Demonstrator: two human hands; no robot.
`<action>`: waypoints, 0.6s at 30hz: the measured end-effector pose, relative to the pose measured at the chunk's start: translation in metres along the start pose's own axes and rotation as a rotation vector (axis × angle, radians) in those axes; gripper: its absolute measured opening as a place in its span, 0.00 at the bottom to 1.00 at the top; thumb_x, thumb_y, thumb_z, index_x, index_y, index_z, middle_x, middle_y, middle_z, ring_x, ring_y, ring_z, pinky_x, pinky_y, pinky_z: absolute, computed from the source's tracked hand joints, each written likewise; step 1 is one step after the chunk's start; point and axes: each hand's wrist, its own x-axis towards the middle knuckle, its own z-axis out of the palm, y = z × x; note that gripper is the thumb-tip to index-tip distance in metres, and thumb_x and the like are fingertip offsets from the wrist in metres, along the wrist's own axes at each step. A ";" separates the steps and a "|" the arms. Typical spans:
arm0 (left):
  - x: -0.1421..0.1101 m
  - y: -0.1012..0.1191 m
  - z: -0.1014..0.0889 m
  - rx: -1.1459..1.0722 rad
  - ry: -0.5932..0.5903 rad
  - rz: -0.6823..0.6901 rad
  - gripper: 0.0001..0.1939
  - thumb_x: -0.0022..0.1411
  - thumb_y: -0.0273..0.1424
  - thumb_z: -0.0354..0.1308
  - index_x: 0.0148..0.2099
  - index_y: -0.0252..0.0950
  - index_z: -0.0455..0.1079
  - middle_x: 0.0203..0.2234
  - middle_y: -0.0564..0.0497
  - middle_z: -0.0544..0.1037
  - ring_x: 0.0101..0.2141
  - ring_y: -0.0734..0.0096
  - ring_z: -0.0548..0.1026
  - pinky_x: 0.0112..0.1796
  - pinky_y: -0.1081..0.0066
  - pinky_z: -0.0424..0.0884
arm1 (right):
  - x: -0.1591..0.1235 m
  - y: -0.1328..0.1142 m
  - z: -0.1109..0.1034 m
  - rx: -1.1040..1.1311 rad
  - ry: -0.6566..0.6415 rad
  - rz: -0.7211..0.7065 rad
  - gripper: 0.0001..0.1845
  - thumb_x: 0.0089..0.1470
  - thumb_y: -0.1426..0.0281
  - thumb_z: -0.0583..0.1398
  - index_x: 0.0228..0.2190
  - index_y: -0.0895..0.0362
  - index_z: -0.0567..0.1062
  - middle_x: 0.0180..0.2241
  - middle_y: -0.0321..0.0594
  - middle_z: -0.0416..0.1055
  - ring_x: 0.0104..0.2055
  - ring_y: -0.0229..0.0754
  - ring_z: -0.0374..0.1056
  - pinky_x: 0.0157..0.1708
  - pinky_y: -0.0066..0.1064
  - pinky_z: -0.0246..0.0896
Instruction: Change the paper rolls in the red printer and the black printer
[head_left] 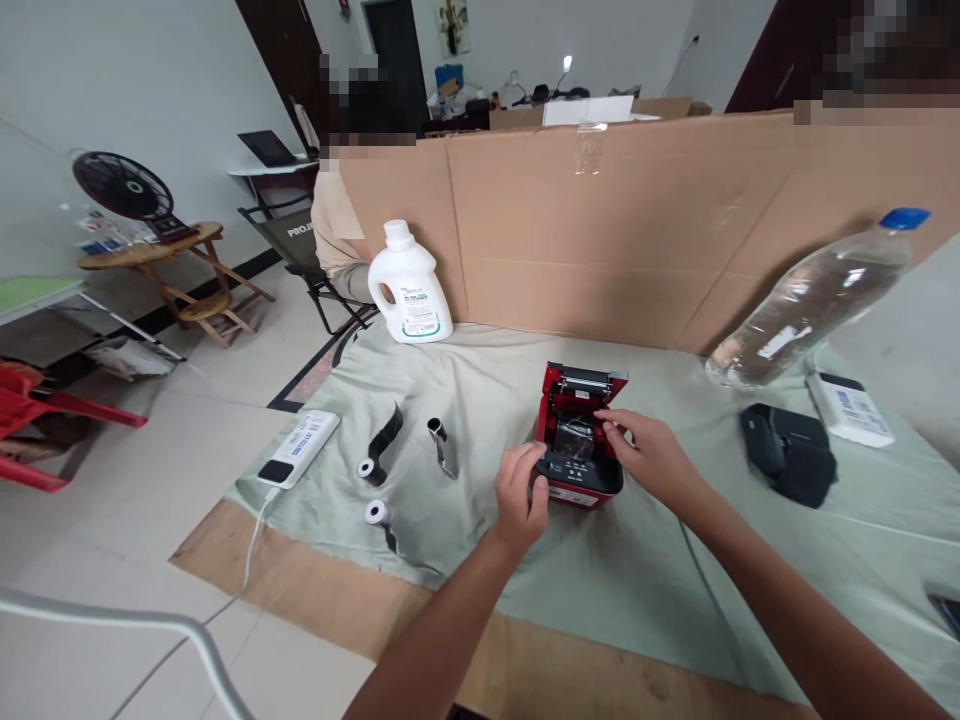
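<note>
A small red-and-black receipt printer (581, 480) stands on the green cloth with its lid (585, 380) raised. Something dark and shiny, like clear film, shows inside its paper bay (574, 437). My left hand (519, 495) grips the printer's left front corner, fingers along the side and thumb at the front. At the right wall, my right hand (641, 445) has its thumb and forefinger closed on the printer's edge by the bay. To the left lie a paper roll (370, 471) with a dark curled tail, another roll (378, 513), and a shiny dark curled strip (441, 445).
A white detergent bottle (409, 285) and a tilted water bottle (817, 295) stand before a cardboard panel (570, 235). A white power strip (300, 448) lies left. At right are a black device (787, 455) and a white box (851, 408). A person's sleeve (336, 215) shows behind.
</note>
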 end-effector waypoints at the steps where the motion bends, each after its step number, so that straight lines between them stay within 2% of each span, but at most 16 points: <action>1: 0.000 0.001 0.000 0.010 0.007 0.003 0.19 0.72 0.31 0.46 0.61 0.36 0.66 0.50 0.40 0.76 0.50 0.59 0.74 0.50 0.56 0.73 | 0.009 -0.001 -0.001 -0.036 -0.094 -0.021 0.18 0.64 0.68 0.53 0.49 0.54 0.78 0.48 0.46 0.79 0.47 0.51 0.76 0.49 0.44 0.71; 5: 0.001 0.004 0.000 0.021 0.013 0.028 0.19 0.72 0.32 0.46 0.61 0.36 0.66 0.50 0.40 0.77 0.50 0.59 0.74 0.51 0.56 0.73 | 0.027 -0.005 0.001 -0.142 -0.361 -0.138 0.31 0.56 0.77 0.53 0.61 0.55 0.71 0.61 0.47 0.70 0.59 0.52 0.70 0.57 0.43 0.68; 8: 0.003 0.005 0.000 0.015 0.010 0.014 0.19 0.72 0.33 0.46 0.60 0.36 0.66 0.49 0.41 0.77 0.51 0.59 0.74 0.51 0.56 0.73 | 0.031 -0.007 0.002 -0.185 -0.419 -0.169 0.39 0.52 0.81 0.51 0.64 0.52 0.68 0.64 0.43 0.67 0.61 0.50 0.69 0.56 0.42 0.69; 11: 0.005 0.006 -0.001 0.033 0.017 0.001 0.19 0.72 0.33 0.46 0.60 0.35 0.66 0.50 0.40 0.77 0.50 0.59 0.74 0.50 0.57 0.72 | 0.032 -0.012 0.001 -0.204 -0.379 -0.133 0.34 0.54 0.79 0.51 0.59 0.51 0.75 0.58 0.42 0.74 0.57 0.52 0.73 0.54 0.44 0.70; 14: 0.006 0.009 -0.002 0.074 0.013 0.029 0.22 0.71 0.35 0.45 0.62 0.34 0.66 0.53 0.39 0.76 0.52 0.58 0.73 0.52 0.56 0.70 | 0.028 -0.016 -0.004 -0.086 -0.343 -0.111 0.26 0.57 0.74 0.52 0.53 0.51 0.80 0.52 0.41 0.79 0.52 0.51 0.76 0.53 0.42 0.71; 18: 0.004 0.011 -0.001 0.160 -0.061 0.097 0.22 0.70 0.38 0.46 0.59 0.38 0.71 0.56 0.43 0.77 0.52 0.57 0.71 0.53 0.56 0.66 | 0.020 -0.008 -0.019 0.050 -0.531 -0.149 0.29 0.53 0.74 0.53 0.54 0.50 0.80 0.50 0.39 0.80 0.50 0.49 0.77 0.52 0.39 0.72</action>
